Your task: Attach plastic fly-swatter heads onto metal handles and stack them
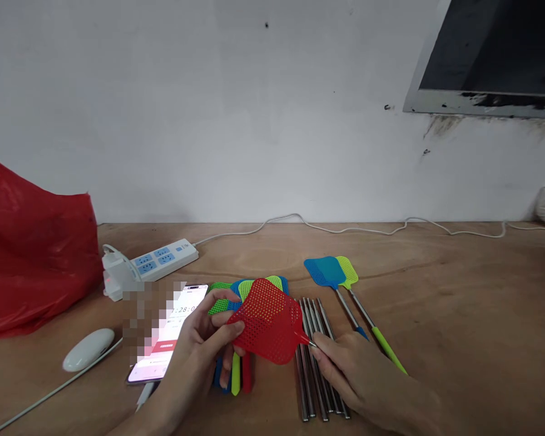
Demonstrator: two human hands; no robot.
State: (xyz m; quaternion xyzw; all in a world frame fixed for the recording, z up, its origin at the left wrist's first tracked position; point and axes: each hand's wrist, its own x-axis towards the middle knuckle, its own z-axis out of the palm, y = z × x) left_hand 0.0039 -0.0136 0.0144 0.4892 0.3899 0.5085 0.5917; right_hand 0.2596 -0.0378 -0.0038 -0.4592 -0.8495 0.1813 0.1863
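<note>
A red fly swatter head, a perforated paddle, is between my two hands. My left hand pinches its left edge between thumb and fingers. My right hand grips a thin metal rod that meets the head's narrow neck; most of this rod is hidden by the hand. Beneath the red head lie green, blue and yellow-green swatter heads, partly covered. Blue, yellow-green and red handle grips show below it. Several metal rods lie side by side near my right hand.
Two swatters with rods and grips, one blue and one yellow-green, lie at the right. On the left are a lit phone, a white mouse, a power strip and a red plastic bag. A white cable runs along the wall.
</note>
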